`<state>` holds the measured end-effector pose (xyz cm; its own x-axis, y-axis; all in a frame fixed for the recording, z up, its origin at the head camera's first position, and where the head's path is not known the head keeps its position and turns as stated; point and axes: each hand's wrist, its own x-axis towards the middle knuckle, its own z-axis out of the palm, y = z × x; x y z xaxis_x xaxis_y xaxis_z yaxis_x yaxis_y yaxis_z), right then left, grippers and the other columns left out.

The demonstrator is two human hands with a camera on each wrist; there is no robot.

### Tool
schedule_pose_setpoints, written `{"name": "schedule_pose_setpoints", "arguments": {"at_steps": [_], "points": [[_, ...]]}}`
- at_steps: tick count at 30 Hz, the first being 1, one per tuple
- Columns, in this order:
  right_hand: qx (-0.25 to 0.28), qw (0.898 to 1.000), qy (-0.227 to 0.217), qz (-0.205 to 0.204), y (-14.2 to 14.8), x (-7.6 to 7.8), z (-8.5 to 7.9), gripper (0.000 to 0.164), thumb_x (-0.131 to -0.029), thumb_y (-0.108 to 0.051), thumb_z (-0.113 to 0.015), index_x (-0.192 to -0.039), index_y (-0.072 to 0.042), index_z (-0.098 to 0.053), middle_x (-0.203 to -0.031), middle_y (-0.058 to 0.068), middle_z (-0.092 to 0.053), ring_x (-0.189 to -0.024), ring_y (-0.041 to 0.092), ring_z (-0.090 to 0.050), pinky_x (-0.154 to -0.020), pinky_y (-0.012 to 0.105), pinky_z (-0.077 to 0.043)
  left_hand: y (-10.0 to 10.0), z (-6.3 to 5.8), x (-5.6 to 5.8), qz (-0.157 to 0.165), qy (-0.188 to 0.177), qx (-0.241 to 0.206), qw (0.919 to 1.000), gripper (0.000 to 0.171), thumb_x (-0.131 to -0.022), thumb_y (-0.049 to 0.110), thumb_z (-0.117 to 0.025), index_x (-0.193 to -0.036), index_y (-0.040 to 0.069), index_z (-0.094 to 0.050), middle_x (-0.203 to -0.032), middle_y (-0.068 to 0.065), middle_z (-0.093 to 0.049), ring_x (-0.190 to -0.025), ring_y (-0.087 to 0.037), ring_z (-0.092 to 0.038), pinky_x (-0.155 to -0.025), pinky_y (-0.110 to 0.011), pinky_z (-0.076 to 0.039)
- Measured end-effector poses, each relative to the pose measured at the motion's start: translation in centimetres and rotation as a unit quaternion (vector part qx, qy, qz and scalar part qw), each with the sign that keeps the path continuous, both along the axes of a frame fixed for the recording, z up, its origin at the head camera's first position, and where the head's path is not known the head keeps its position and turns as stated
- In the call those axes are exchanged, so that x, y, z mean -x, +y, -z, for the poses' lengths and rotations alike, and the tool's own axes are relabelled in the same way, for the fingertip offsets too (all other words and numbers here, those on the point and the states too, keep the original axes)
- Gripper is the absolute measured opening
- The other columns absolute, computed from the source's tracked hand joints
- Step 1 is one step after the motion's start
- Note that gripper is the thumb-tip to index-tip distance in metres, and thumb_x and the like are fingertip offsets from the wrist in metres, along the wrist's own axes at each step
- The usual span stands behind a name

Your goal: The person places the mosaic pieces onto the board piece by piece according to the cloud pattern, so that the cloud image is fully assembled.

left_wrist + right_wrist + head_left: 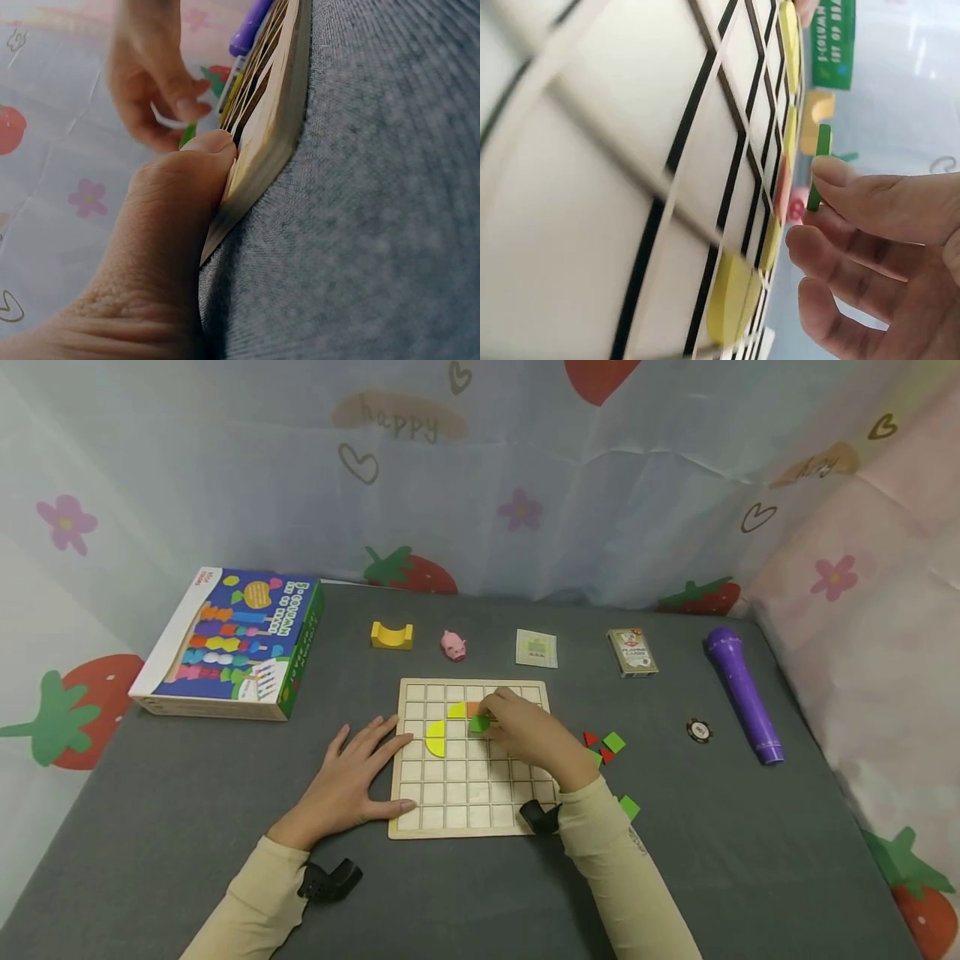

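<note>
A wooden grid board lies on the grey table. My left hand rests at its left side with fingers spread, the thumb and fingertips at the edge. Over the upper middle of the board, my right hand pinches a green tile between thumb and index finger, the other fingers loosely bent. The tile is held up off the grid in the right wrist view. Yellow rounded tiles and an orange tile sit in cells near the hand. Another yellow tile shows in the right wrist view, hidden by the hand from above.
Right of the board lie loose green tiles and red triangles. Along the back stand a game box, yellow arch block, pink pig, pattern card and card pack. A chip and purple flashlight-shaped tube lie right.
</note>
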<state>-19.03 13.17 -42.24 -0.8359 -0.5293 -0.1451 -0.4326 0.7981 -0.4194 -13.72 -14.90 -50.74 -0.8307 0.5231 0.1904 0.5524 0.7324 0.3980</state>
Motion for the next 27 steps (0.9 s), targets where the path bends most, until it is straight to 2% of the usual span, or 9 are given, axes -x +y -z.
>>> {"name": "schedule_pose_setpoints", "arguments": {"at_steps": [10,27], "points": [[-0.026,0.999,-0.011,-0.019,-2.7,0.9,0.3,0.022,-0.091,-0.011,-0.065,-0.112,-0.006,-0.061,-0.107,0.005,-0.057,-0.092,0.016,-0.057,-0.086,0.032,-0.049,0.0,0.0,0.0,-0.002,0.002,-0.003,1.0,0.088,-0.076,0.065,-0.067,-0.148,0.022,-0.038,-0.156,-0.01,-0.027,-0.144,-0.032,-0.023,-0.111,-0.064,-0.009],[-0.038,0.999,0.016,-0.028,-3.3,1.0,0.9,0.018,-0.09,-0.01,-0.067,-0.107,-0.007,-0.066,-0.106,0.003,-0.058,-0.091,0.014,-0.059,-0.084,0.029,-0.051,0.1,-0.2,-0.1,-0.002,-0.002,-0.004,1.0,0.088,-0.077,0.064,-0.066,-0.148,0.021,-0.038,-0.156,-0.011,-0.027,-0.144,-0.031,-0.023,-0.111,-0.064,-0.009]]}}
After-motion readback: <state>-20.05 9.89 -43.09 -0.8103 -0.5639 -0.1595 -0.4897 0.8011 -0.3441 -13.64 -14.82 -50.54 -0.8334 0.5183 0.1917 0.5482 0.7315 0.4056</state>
